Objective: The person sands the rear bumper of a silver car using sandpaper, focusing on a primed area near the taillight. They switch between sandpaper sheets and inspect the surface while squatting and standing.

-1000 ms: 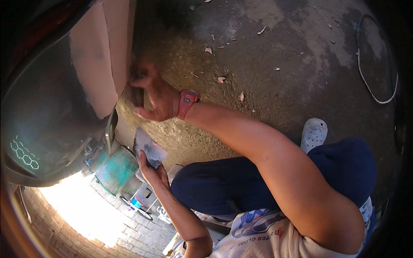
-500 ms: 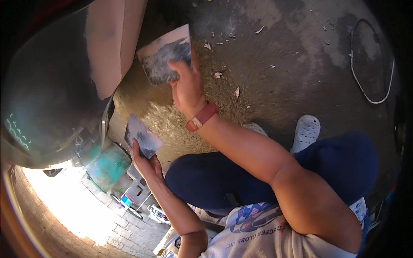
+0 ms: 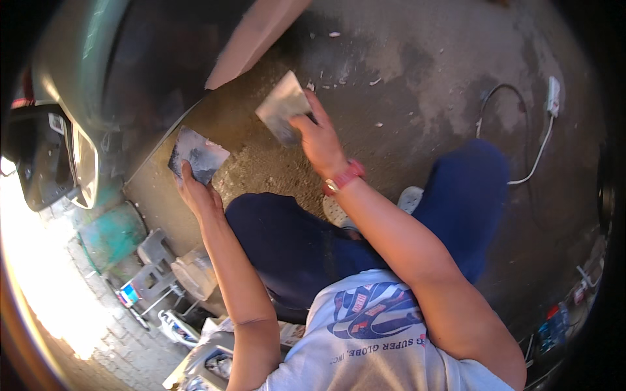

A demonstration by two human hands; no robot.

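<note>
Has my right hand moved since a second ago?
Yes. Judged against the pinkish panel, your right hand has moved away, to the right; earlier it was close by the panel's edge.

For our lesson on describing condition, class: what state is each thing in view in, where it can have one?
Left hand: gripping left plate
Left plate: smeared grey, held
Right hand: gripping right plate
Right plate: held, smeared, blurred
Vehicle panel: dark, partly pink
Red wristband: fastened
White clogs: worn
White corded block: lying on floor
</note>
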